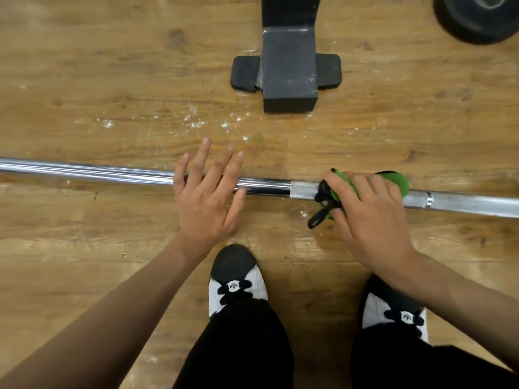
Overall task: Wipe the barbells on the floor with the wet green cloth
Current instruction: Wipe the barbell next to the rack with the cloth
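A long chrome barbell (92, 173) lies across the wooden floor from left to right, with a knurled section right of centre. My right hand (368, 211) grips the green cloth (396, 181) with black trim, wrapped over the bar at the knurled part. My left hand (209, 192) is over the smooth part of the bar with its fingers straight and spread. Whether it touches the bar is unclear.
A dark metal foot of a rack with black rubber pads (288, 77) stands on the floor just beyond the bar. A black weight plate (474, 18) lies at the top right. My two shoes (237, 279) stand close behind the bar. White chalk specks dot the floor.
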### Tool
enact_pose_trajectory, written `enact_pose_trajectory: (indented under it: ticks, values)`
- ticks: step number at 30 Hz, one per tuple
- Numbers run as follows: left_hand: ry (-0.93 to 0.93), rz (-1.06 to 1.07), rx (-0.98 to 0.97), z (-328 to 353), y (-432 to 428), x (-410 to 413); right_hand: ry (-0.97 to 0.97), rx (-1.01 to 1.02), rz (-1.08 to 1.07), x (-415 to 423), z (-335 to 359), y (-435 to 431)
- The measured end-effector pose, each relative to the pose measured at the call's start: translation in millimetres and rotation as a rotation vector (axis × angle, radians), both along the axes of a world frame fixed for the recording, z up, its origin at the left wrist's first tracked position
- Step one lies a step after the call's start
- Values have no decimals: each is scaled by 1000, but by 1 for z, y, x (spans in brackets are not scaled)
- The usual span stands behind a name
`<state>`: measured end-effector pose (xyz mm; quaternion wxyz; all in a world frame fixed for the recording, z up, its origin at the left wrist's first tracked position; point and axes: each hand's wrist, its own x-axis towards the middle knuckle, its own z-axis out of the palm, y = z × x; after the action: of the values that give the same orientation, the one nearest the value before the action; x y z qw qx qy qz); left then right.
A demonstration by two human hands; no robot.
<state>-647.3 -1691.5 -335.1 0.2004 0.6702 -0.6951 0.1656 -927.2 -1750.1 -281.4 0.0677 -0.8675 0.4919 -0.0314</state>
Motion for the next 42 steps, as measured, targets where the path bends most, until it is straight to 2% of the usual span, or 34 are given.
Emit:
enact_pose_trajectory:
  ticks: [3,7,11,17,21,26,30,34,37,42]
  values:
    - [-4,8,-6,-1,-2,-2,0,9,-57,41,4,3]
    - [-16,6,3,-2,-4,2,-34,10,102,105,2,-7]
    - [-39,8,13,-1,-8,4,-56,21,213,82,2,-18]
    - [-47,31,34,-2,-17,7,-53,5,-16,3,2,-39]
    - [-30,50,65,3,-23,5,-40,7,-132,31,6,-29]
    - [-28,30,105,10,-41,11,-3,-65,128,103,-5,-28]
    - [-62,-18,230,21,-53,21,21,-161,206,44,-10,-53]
    - [-58,44,276,27,-63,38,45,-217,113,-20,-17,-72]
    - [-49,51,259,25,-74,38,22,-185,18,10,-17,-72]
    - [-56,60,244,29,-96,38,-21,-207,271,116,-13,-80]
